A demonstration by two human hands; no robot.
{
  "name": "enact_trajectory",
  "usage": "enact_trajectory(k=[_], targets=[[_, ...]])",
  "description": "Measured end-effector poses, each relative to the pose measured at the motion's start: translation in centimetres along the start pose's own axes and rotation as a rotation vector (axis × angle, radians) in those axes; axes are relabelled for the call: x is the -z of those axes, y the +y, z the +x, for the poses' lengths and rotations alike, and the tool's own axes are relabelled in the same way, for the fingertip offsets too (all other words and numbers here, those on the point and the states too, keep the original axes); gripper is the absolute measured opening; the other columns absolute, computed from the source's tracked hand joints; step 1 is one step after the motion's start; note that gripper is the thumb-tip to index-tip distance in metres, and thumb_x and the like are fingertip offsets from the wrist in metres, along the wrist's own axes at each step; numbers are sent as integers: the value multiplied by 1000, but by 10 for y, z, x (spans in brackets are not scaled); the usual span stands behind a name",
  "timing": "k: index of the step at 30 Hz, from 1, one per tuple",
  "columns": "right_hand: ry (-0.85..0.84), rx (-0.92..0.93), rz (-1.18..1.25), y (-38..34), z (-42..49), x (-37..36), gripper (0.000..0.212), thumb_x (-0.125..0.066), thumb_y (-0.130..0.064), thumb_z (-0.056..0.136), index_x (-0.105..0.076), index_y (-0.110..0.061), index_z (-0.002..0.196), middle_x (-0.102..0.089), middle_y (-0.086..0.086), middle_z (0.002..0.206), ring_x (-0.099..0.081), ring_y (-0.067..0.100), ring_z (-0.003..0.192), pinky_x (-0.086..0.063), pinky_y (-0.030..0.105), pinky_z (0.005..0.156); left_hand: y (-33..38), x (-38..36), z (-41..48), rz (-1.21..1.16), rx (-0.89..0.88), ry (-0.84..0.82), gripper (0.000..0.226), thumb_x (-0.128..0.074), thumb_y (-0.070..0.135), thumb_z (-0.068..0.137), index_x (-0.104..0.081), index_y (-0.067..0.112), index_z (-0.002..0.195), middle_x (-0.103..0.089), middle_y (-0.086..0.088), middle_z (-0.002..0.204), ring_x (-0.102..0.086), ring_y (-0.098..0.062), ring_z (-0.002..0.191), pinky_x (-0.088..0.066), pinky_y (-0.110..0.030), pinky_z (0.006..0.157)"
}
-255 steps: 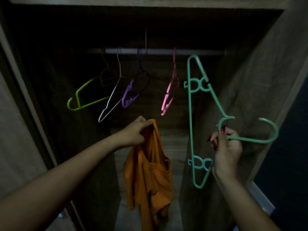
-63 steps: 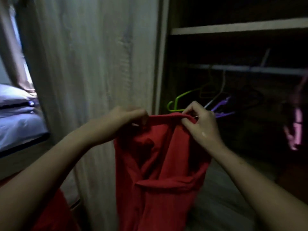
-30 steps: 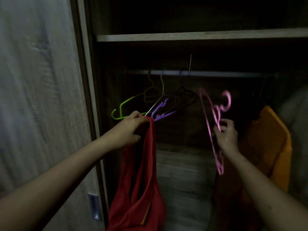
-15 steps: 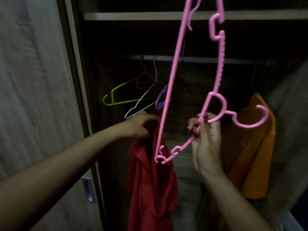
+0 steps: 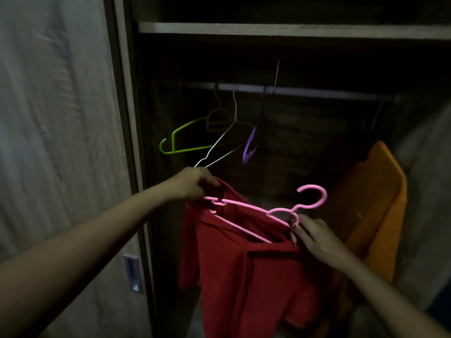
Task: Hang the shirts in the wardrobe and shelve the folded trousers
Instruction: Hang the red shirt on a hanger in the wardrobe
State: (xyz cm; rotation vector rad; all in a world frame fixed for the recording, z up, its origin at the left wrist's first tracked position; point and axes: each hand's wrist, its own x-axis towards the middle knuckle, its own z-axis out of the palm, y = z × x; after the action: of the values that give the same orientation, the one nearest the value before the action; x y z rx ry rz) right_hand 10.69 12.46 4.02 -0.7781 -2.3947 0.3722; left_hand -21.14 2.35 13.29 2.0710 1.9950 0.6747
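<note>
While gripping collar edge of red shirt (image 5: 246,264), left hand (image 5: 192,184) pinched shut on fabric, holding it up in front of open wardrobe. Right hand (image 5: 314,237) closed around neck of pink hanger (image 5: 263,211), just under hook; hanger lying tilted, far arm reaching toward left hand, near arm apparently tucked into shirt opening. Shirt hanging limp below both hands, mid-air, not yet on rail (image 5: 292,90).

Handling, judged: shirt soft, light, floppy, no stiffness, likely to slide off hanger arm if collar let go early. Best taken at collar or shoulder seam, spread taut so hanger arm feeds in. Hanger thin plastic, light, rigid, some flex; hold at neck below hook for control.

Same head view, surroundings: wardrobe interior dark, wood-grain back panel. Metal rail across top, shelf board (image 5: 268,30) above it. On rail, left part: green hanger (image 5: 185,140), white wire hanger (image 5: 227,137), purple hanger (image 5: 250,147), all bare. Orange shirt (image 5: 375,208) already hung at far right, near right hand. Free rail between purple hanger and orange shirt, room enough for red one. Sliding door (image 5: 61,142) at left, pale, with recessed pull (image 5: 133,274) low down. No bench in view. Folded trousers not seen. Lighting poor, edges blurred.
</note>
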Motion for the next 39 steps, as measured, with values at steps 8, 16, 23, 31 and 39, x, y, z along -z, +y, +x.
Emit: enact_trajectory(k=[8, 16, 23, 31, 39], targets=[[-122, 76, -111, -40, 31, 1, 21, -40, -32, 95, -55, -22, 85, -66, -2, 73, -62, 12, 64, -48, 30, 61, 25, -21, 2, 121, -198, -85, 53, -58, 13, 65, -68, 18, 116, -54, 3, 103, -57, -12, 99, -39, -5, 80], [-13, 147, 65, -54, 43, 50, 17, -50, -5, 94, -58, -10, 80, -67, -3, 66, -65, 6, 65, -52, 22, 65, -7, -9, -8, 193, -300, 108, 43, -52, 57, 84, -57, 27, 114, -61, 11, 108, -55, -2, 101, -43, -26, 91], [-19, 79, 159, -49, 49, 69, 33, -46, -32, 96, -64, -9, 80, -65, -9, 74, -59, 5, 70, -46, 26, 68, -14, -24, -9, -26, -375, 236, 37, -46, 46, 93, -56, 14, 78, -56, 4, 64, -55, -7, 58, -42, -24, 55], [-383, -459, 145, 0, 54, 73, 26, -63, -14, 87, -67, -7, 62, -55, 1, 54, -46, 2, 43, -36, 26, 54, -25, -27, -12, 208, -412, 283, 45, -28, 62, 90, -50, 23, 82, -58, 5, 69, -56, -6, 63, -48, -35, 60], [78, -102, 203, -24, 42, 87, 24, -50, -25, 94, -71, -15, 88, -65, -3, 88, -56, -5, 73, -41, 10, 69, -41, -13, -15, 202, -338, 414, 49, -27, 68, 86, -55, 28, 89, -62, 8, 70, -60, -3, 65, -50, -38, 59]])
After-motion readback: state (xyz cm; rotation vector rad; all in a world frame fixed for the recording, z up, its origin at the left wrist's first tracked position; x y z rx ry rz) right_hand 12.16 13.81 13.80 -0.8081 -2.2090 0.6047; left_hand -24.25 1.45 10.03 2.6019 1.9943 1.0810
